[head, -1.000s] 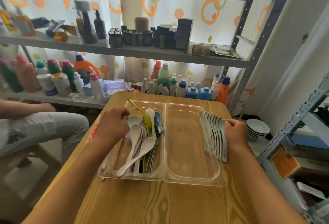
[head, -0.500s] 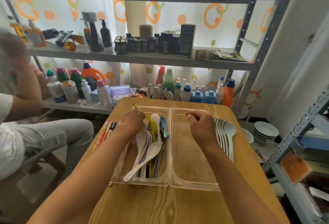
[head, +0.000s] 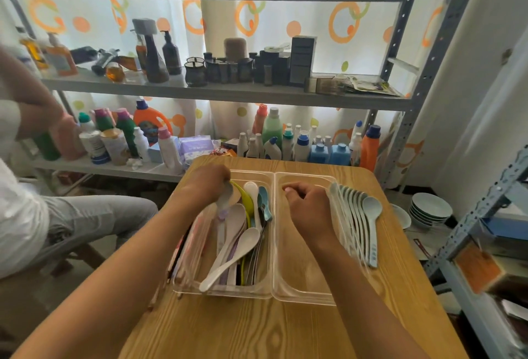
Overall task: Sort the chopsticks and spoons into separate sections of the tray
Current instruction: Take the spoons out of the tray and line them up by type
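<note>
Clear plastic two-section tray (head: 273,244) lay on the wooden table (head: 257,330), toward its far edge, its two long compartments side by side. The left compartment held a mixed heap of utensils: a long white plastic spoon (head: 231,258) lying diagonally on top with its handle toward the near left corner, a yellow-green spoon (head: 246,201), a small white spoon (head: 251,188) and a light blue spoon (head: 264,204) near the far end, with dark chopsticks (head: 255,258) lying lengthwise beneath them. The right compartment showed only its bare transparent floor (head: 297,267). A fanned row of pale grey-blue spoons (head: 360,221) rested along the tray's right rim and on the table just beside it, bowls toward the far edge. The left hand (head: 207,184) was over the far end of the left compartment, fingers curled round the bowl end of a blurred pale lilac spoon (head: 224,201) that hung down into the heap. The right hand (head: 307,204) hovered above the right compartment, fingers curled in loosely, holding nothing visible. More chopsticks (head: 178,256), blurred, lay on the table along the tray's left side. Beyond the table's far edge stood a grey metal shelf (head: 223,93) of bottles and jars; a stack of pale bowls (head: 430,210) sat off the right edge; a seated person in grey trousers (head: 94,216) was at the left.
</note>
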A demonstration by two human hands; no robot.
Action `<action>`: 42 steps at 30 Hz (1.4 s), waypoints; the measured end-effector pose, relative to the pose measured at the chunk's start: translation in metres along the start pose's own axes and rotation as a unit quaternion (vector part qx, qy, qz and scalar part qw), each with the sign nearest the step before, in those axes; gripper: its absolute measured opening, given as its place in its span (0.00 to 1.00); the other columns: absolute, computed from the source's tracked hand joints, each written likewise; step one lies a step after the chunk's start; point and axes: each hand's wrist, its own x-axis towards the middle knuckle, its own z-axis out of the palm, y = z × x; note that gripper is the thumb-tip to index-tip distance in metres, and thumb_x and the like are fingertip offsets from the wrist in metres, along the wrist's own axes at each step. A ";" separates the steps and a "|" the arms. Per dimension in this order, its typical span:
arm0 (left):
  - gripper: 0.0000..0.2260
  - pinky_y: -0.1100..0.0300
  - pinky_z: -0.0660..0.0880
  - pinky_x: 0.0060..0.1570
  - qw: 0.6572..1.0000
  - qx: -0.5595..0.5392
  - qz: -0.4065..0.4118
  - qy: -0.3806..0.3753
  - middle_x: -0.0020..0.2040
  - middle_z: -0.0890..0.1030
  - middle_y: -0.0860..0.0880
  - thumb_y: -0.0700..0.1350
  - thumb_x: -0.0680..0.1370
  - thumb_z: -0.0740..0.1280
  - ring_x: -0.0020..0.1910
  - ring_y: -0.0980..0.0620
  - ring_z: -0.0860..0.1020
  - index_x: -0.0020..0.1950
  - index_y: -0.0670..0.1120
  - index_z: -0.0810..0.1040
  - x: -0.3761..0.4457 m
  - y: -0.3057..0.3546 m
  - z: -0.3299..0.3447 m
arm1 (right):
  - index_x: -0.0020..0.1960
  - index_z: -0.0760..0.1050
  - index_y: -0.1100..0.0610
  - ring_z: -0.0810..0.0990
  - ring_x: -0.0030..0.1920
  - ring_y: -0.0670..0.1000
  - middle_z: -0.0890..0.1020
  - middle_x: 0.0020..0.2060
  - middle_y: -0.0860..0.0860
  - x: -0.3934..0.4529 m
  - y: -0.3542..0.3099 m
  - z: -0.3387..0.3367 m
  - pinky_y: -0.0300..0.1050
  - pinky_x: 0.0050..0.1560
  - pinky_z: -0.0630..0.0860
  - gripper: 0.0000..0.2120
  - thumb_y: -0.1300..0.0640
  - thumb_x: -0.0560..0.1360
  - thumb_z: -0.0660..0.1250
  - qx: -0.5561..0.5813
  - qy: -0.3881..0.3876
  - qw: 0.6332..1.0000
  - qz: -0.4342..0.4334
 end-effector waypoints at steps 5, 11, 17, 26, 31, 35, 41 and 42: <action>0.04 0.56 0.75 0.47 0.988 -0.097 0.021 0.115 0.49 0.81 0.45 0.39 0.79 0.65 0.47 0.46 0.78 0.51 0.44 0.80 -0.023 -0.007 -0.040 | 0.58 0.82 0.57 0.78 0.42 0.41 0.83 0.47 0.48 -0.004 -0.010 0.012 0.27 0.40 0.71 0.10 0.57 0.80 0.65 -0.006 -0.019 1.000 -0.017; 0.02 0.55 0.76 0.45 0.964 -0.114 0.081 0.227 0.45 0.81 0.47 0.40 0.77 0.69 0.43 0.48 0.77 0.49 0.44 0.81 -0.051 -0.003 -0.091 | 0.53 0.84 0.55 0.80 0.42 0.39 0.82 0.42 0.43 -0.011 -0.036 0.028 0.32 0.46 0.77 0.07 0.56 0.77 0.70 0.008 -0.067 0.992 -0.104; 0.05 0.63 0.72 0.42 0.923 -0.169 0.106 0.328 0.45 0.82 0.50 0.43 0.77 0.70 0.42 0.52 0.78 0.50 0.43 0.83 -0.071 0.021 -0.124 | 0.60 0.80 0.53 0.81 0.44 0.40 0.84 0.51 0.45 -0.020 -0.063 0.034 0.34 0.44 0.79 0.17 0.47 0.75 0.72 0.018 -0.060 0.981 -0.186; 0.06 0.66 0.76 0.40 0.915 -0.254 0.122 0.289 0.44 0.82 0.50 0.45 0.77 0.70 0.40 0.55 0.79 0.49 0.43 0.83 -0.073 0.076 -0.102 | 0.63 0.80 0.54 0.80 0.44 0.35 0.85 0.49 0.45 -0.030 -0.057 -0.004 0.33 0.44 0.80 0.16 0.54 0.76 0.72 0.039 0.013 0.978 -0.207; 0.08 0.63 0.80 0.39 0.908 -0.332 0.138 0.215 0.43 0.82 0.51 0.47 0.79 0.66 0.39 0.57 0.80 0.52 0.45 0.82 -0.071 0.100 -0.087 | 0.62 0.81 0.54 0.81 0.45 0.38 0.84 0.49 0.43 -0.026 -0.034 -0.037 0.34 0.41 0.80 0.13 0.56 0.78 0.70 0.033 0.026 0.984 -0.175; 0.07 0.64 0.78 0.40 0.934 -0.293 0.124 0.160 0.47 0.82 0.51 0.44 0.79 0.66 0.42 0.60 0.78 0.54 0.46 0.81 -0.072 0.100 -0.062 | 0.60 0.81 0.57 0.84 0.42 0.47 0.85 0.46 0.50 -0.015 0.001 -0.079 0.41 0.35 0.82 0.11 0.59 0.78 0.68 0.093 0.075 0.990 -0.081; 0.06 0.65 0.75 0.40 0.955 -0.261 0.097 0.102 0.44 0.81 0.54 0.43 0.78 0.67 0.42 0.60 0.79 0.52 0.48 0.82 -0.071 0.094 -0.028 | 0.55 0.81 0.64 0.84 0.36 0.53 0.84 0.39 0.57 0.014 0.083 -0.143 0.44 0.34 0.82 0.08 0.63 0.78 0.67 0.066 0.192 0.971 0.130; 0.06 0.63 0.76 0.42 0.956 -0.263 0.095 0.092 0.44 0.80 0.54 0.42 0.78 0.67 0.43 0.60 0.78 0.53 0.48 0.82 -0.071 0.095 -0.025 | 0.52 0.81 0.68 0.84 0.35 0.54 0.84 0.37 0.60 0.016 0.096 -0.149 0.47 0.36 0.83 0.08 0.65 0.78 0.66 0.049 0.188 0.968 0.161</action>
